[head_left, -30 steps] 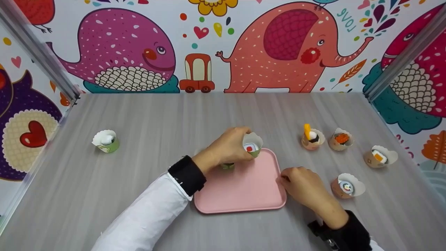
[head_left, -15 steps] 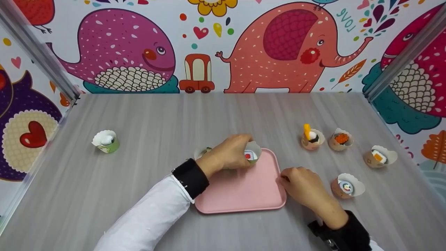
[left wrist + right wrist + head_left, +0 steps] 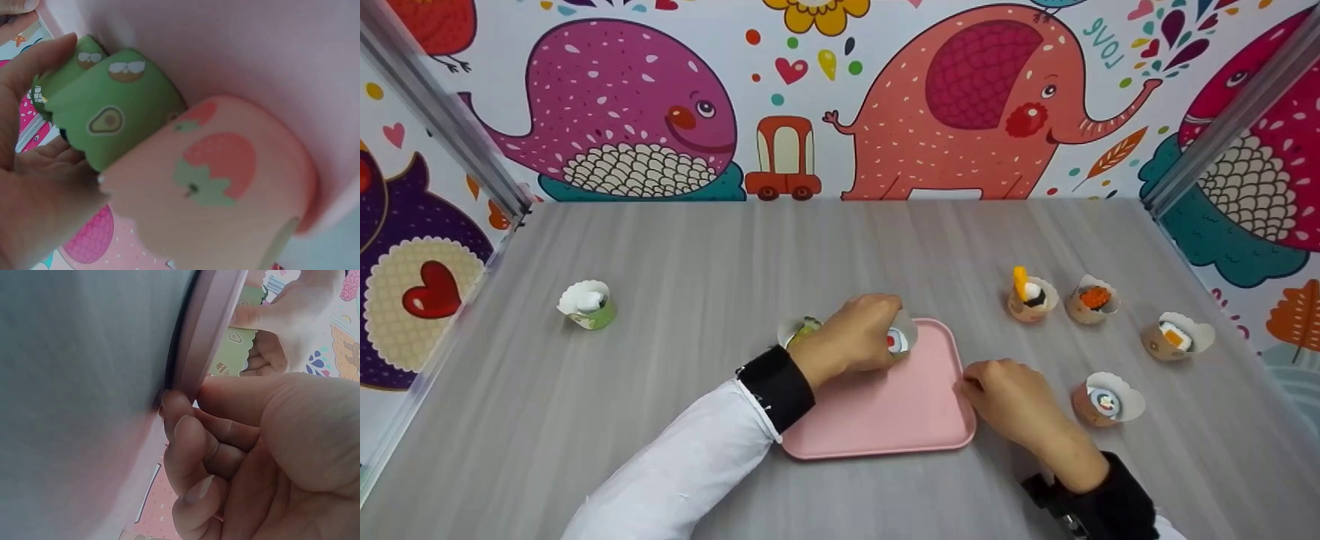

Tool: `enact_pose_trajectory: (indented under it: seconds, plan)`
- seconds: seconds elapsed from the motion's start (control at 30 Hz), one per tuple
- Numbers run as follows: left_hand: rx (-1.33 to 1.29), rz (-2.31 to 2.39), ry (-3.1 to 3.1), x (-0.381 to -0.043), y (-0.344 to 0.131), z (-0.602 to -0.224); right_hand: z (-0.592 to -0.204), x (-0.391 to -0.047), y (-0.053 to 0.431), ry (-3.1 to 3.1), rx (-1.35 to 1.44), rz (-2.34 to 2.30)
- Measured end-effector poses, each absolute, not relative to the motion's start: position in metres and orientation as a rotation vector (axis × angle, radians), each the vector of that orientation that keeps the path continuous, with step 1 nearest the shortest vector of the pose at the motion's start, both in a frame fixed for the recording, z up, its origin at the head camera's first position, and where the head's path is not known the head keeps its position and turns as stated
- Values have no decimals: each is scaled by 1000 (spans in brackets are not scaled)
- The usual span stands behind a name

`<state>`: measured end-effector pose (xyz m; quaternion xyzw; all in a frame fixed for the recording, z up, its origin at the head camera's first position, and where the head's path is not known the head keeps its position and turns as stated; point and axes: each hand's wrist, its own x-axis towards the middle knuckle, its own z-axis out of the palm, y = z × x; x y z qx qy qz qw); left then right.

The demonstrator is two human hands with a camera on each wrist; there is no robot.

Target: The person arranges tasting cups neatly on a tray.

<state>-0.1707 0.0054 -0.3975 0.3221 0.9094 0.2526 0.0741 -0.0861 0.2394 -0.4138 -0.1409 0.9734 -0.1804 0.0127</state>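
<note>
A pink tray [image 3: 885, 420] lies on the table, and my right hand [image 3: 1012, 397] pinches its right rim between thumb and fingers, which shows closely in the right wrist view. My left hand [image 3: 851, 334] holds a green paper cup [image 3: 909, 337] at the back right of the tray; a white roll with a red centre sits inside. In the left wrist view, another green cup with avocado print [image 3: 135, 107] and a pink cup with strawberry print [image 3: 225, 163] stand beside it in a row. From the head, the hand mostly hides those two.
A green cup with a white piece [image 3: 589, 304] stands far left. On the right are several brown-pink cups holding toy sushi, the nearest with a round roll [image 3: 1106, 403]. Printed walls [image 3: 660, 97] border the table [image 3: 697, 262] at the back and sides.
My left hand has come down and slightly toward me with the green cup, from above the tray's back edge to the tray. The right hand stays on the rim.
</note>
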Motion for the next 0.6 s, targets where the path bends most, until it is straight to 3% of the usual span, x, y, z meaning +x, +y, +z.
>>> enact_pose_trajectory:
  seconds: [0.6]
  plan:
    - [859, 906, 2685, -164, -13, -377, -411, -88, 238, 2972, -398, -561]
